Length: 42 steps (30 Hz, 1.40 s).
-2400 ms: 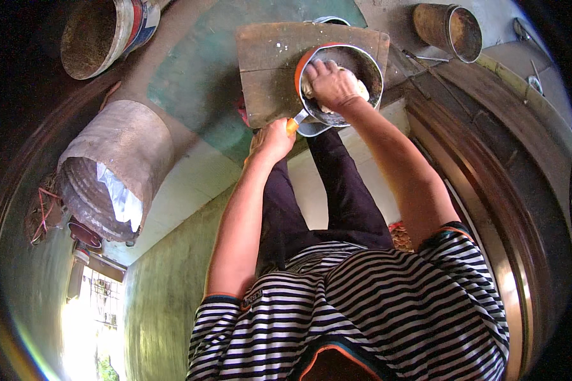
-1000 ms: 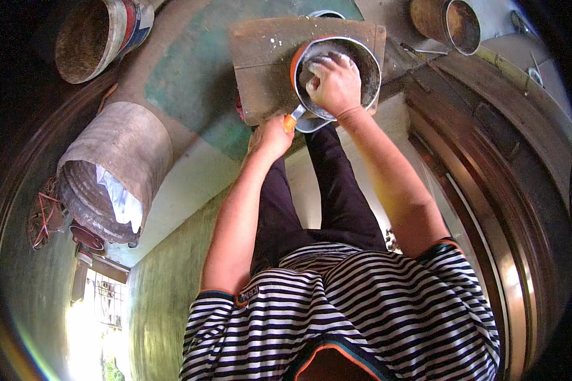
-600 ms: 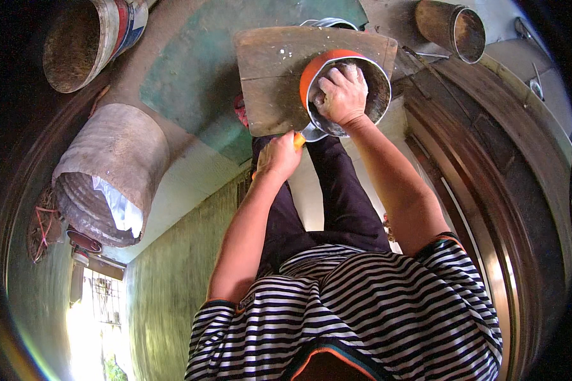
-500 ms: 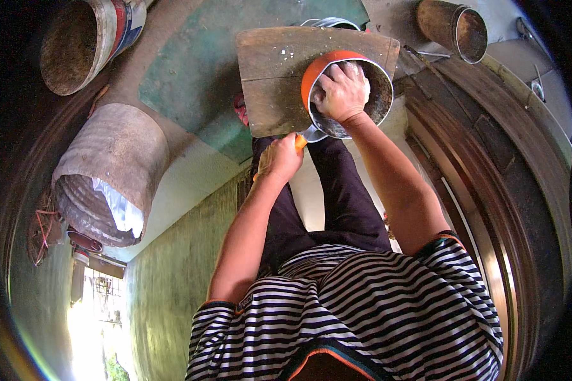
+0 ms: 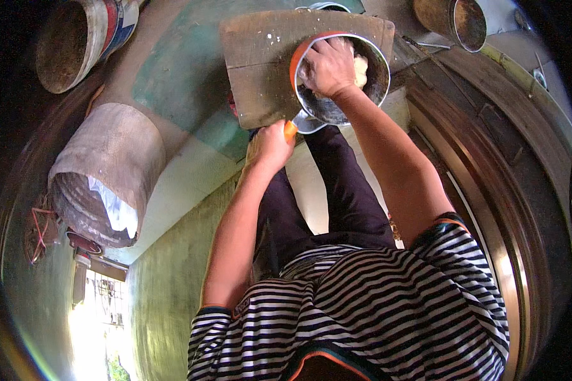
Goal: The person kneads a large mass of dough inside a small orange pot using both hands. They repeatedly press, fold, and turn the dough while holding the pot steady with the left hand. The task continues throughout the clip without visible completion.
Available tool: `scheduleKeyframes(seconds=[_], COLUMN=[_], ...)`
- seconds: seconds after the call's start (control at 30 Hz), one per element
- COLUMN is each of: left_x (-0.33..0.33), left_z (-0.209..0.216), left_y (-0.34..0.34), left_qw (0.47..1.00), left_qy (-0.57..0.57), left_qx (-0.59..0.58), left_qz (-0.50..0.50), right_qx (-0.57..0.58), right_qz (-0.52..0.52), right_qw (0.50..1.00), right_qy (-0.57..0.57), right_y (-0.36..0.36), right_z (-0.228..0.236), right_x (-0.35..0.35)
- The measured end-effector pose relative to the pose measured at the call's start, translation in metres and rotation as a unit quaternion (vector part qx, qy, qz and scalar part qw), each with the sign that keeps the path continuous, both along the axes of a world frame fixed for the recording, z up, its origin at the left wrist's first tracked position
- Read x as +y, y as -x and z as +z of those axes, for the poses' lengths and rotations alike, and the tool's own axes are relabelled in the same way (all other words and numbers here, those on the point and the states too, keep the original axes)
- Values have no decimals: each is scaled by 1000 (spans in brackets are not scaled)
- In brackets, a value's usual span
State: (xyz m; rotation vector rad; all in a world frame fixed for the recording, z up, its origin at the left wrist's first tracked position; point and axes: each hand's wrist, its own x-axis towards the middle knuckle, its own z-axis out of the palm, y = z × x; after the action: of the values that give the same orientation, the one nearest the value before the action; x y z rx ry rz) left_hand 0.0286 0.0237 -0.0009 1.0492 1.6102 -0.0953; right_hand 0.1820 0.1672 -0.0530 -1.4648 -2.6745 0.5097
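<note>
**Dough pressed in an orange-rimmed pot**

Orange-rimmed round metal pot [image 5: 343,79] sits on a worn wooden board [image 5: 260,70] at the far end of the floor. Inside it, pale dough [image 5: 360,68] lies under the right hand [image 5: 329,65], fingers curled down onto it. The left hand [image 5: 270,147] grips the pot's orange handle [image 5: 290,130], which points near-left. A grey sack [image 5: 102,178] stands left.
</note>
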Motion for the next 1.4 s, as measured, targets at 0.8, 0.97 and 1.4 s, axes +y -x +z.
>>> scheduleKeyframes(seconds=[0.8, 0.97, 1.4], left_x=[1, -1, -5], left_z=[-1, -7, -8], left_y=[-7, -2, -3], left_qw=[998, 998, 999], left_qy=[20, 33, 35], left_qx=[56, 48, 34], left_qz=[-24, -20, -4], right_qx=[-84, -78, -120], right_qz=[179, 195, 60], right_qw=[980, 975, 986], right_qy=[28, 70, 94], right_y=[-42, -47, -41], right_z=[77, 85, 96], right_x=[-7, -3, -12])
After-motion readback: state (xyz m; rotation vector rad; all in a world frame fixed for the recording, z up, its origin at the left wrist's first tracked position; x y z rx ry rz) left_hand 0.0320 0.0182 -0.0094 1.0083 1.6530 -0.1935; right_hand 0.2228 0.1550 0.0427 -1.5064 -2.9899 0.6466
